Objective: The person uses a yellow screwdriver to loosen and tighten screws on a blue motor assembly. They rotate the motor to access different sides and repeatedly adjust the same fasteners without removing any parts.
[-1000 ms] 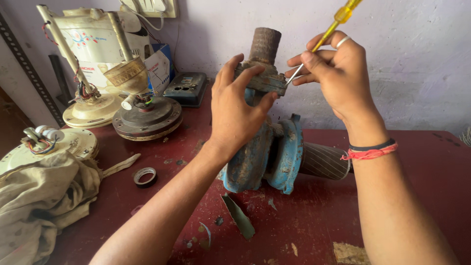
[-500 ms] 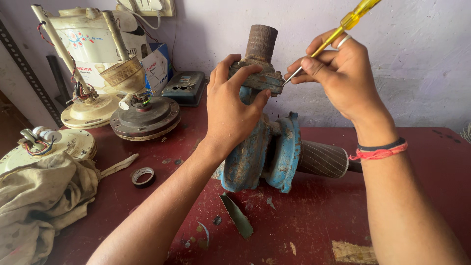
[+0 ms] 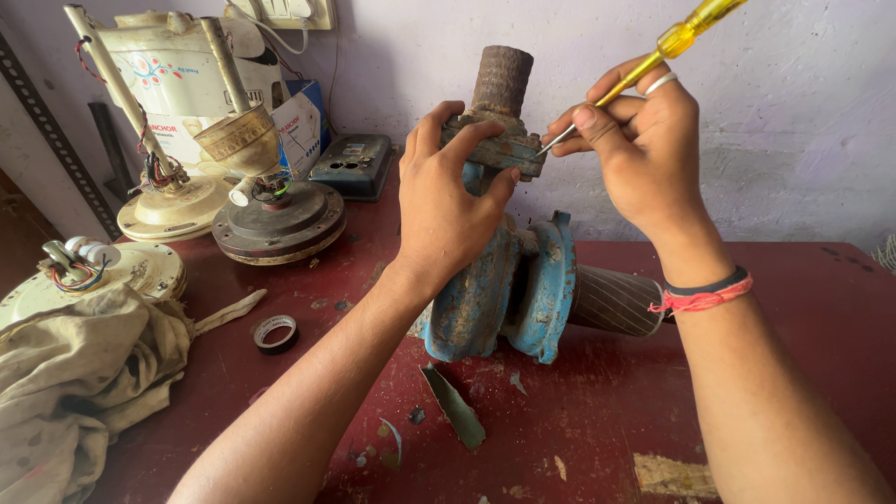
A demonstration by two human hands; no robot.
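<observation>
Left hand (image 3: 448,210) fingers clasped around rusty pump (image 3: 504,280) flange; right hand (image 3: 644,154) fingers pinching yellow screwdriver (image 3: 653,51)

1. The right hand (image 3: 644,154) has shifted a little along the yellow-handled screwdriver (image 3: 653,51): its grip now sits lower on the shaft, and the handle juts further up toward the picture's top edge.
2. The screwdriver tip has come closer in against the rusty flange (image 3: 495,149) at the top of the blue pump (image 3: 504,280).
3. The left hand (image 3: 448,201) has slid slightly down the flange, its thumb now pressed under the flange's edge.
4. The view has tilted a bit, so the pump sits lower and nearer.
</observation>
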